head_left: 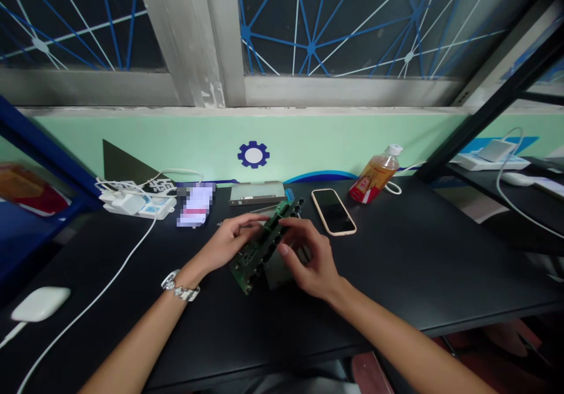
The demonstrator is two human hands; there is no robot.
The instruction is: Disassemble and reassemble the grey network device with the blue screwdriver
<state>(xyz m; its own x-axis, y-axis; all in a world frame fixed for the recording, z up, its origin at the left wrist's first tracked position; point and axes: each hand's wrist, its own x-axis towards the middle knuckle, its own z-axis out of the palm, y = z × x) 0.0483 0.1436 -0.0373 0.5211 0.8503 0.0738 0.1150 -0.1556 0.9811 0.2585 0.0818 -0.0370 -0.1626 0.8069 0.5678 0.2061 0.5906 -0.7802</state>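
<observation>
A long green circuit board (252, 259) with black parts along it is held up at a slant over the black desk. My left hand (231, 238), with a silver watch on its wrist, grips the board from the left side. On the other side, my right hand (315, 259) has its fingers curled at the board's upper right edge, thumb close to its face. A dark grey flat piece (278, 269) lies beneath the board, largely hidden by it and my right hand. Behind the board sits a silver metal case (258, 193).
A phone (333, 212) lies right of the board, with a drink bottle (376, 174) behind it. Another phone (196, 203), its screen blurred, lies left beside a white power strip (136, 203). A white cable (118, 270) crosses the desk's left side near a white rounded device (42, 304).
</observation>
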